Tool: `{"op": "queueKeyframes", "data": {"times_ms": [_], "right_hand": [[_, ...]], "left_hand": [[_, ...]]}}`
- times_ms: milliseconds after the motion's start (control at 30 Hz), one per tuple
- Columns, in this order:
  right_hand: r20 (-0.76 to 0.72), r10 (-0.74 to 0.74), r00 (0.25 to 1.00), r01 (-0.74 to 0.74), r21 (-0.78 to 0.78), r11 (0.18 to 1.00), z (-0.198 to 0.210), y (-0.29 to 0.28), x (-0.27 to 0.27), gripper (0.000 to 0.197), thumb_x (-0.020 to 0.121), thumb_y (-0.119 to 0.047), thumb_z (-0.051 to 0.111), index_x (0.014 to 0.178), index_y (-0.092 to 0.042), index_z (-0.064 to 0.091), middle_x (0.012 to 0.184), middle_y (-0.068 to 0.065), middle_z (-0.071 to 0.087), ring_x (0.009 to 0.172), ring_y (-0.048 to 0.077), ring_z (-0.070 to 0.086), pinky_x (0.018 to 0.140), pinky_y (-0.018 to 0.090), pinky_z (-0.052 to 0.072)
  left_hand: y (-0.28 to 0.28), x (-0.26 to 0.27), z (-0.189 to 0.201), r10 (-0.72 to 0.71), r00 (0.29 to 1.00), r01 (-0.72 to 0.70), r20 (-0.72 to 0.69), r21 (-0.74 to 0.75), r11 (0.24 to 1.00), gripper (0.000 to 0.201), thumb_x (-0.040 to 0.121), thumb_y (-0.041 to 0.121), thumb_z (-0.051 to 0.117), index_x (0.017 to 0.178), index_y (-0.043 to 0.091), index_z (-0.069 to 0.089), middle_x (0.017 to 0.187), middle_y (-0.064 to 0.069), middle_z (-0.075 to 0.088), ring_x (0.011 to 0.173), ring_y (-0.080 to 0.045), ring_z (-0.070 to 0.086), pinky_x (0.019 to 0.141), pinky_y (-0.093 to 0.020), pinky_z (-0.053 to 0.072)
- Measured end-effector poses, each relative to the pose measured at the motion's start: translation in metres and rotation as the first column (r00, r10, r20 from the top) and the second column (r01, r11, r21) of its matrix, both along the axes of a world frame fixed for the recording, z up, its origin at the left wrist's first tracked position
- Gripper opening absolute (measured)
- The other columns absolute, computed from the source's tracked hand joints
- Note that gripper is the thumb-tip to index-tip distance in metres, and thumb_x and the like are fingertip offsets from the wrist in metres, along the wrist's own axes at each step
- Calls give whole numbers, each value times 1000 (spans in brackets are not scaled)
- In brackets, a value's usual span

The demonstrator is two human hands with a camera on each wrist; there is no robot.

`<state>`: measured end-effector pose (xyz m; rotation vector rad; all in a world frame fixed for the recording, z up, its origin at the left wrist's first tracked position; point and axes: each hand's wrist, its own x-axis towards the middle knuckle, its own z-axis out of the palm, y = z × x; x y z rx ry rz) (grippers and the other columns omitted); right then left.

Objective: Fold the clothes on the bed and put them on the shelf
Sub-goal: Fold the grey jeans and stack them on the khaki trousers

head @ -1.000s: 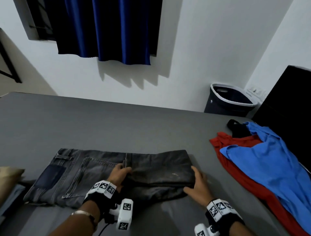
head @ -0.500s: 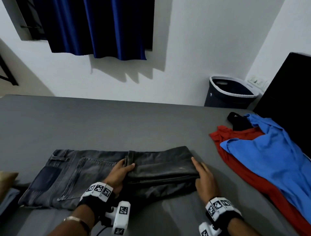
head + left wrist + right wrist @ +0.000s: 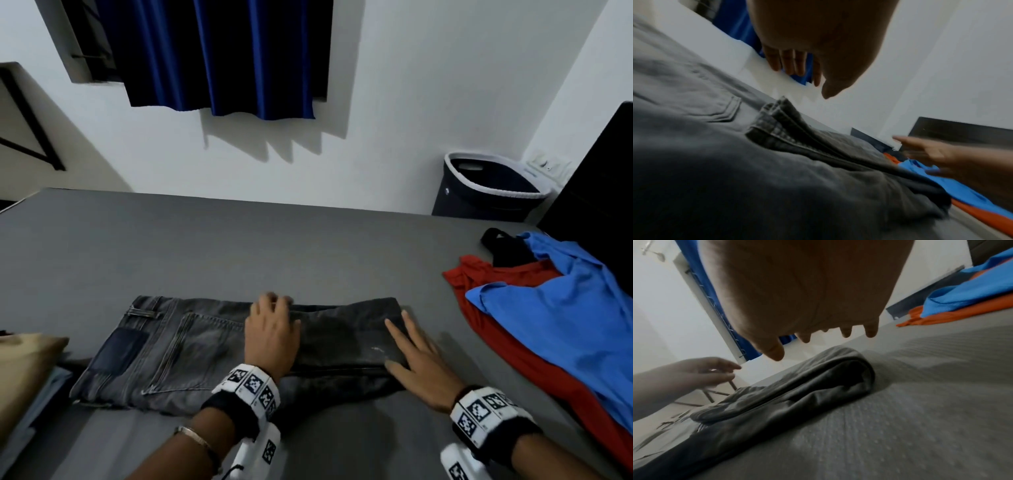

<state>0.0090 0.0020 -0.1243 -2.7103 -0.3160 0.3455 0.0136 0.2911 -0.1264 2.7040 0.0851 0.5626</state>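
Both hands lie over the grey jeans [image 3: 191,349], which are spread across the near part of the bed [image 3: 239,246] with the legs already doubled back toward the waistband. Left hand [image 3: 270,335] sits at the middle of the jeans, fingers loosely bent over the hem end of the folded legs and gripping nothing that I can make out; in the left wrist view its fingers hang just above the denim. Right hand [image 3: 416,366] rests flat with fingers spread and straight at the rounded fold, on the side of the jeans nearest the loose shirts.

What could go wrong, as I judge it: the folded layer is thick and springy, and its near edge does not line up with the layer beneath. If either hand lifts off before the next fold is made, the legs may slide or open up, leaving a lopsided bundle that comes apart when carried to the shelf.

Beyond the fold end of the jeans lie a blue shirt [image 3: 555,329] over a red shirt [image 3: 496,308], with a black garment [image 3: 507,250] tucked behind them, all unfolded. A laundry basket [image 3: 489,188] stands past the far corner of the bed. On the waistband side of the jeans sits a tan piece [image 3: 27,373] over something blue-grey, perhaps already folded. Nothing blocks the jeans; no shelf is plainly in view.
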Motion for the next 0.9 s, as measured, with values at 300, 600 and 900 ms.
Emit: {"op": "queueKeyframes", "data": {"times_ms": [300, 600, 900], "right_hand": [[-74, -41, 996, 23, -229, 973, -40, 13, 6, 56, 104, -43, 22, 151, -46, -8, 159, -15, -23, 149, 15, -17, 116, 58, 7], [-26, -383, 923, 360, 404, 841, -30, -6, 8, 71, 86, -14, 71, 148, -13, 36, 154, 13, 31, 139, 29, 36, 113, 35, 30], [-407, -521, 750, 655, 567, 500, 6, 3, 7, 21, 87, -5, 64, 66, -4, 65, 65, 18, 66, 54, 21, 56, 48, 22, 43]], "left_hand": [[-12, -3, -54, -164, 839, 329, -518, 244, 912, 87, 72, 65, -15, 154, 39, -1, 164, 2, -9, 151, -21, -10, 114, -66, -2], [-26, -11, -23, -58, 794, 305, -605, 315, 898, 71, 94, 67, 7, 155, 33, -2, 164, -3, -12, 150, -25, -15, 114, -65, -9], [-26, -51, -24, -149, 741, 351, -655, 189, 917, 128, 64, 94, 39, 155, 19, -11, 162, -9, -17, 148, -31, -19, 117, -58, -11]]}}
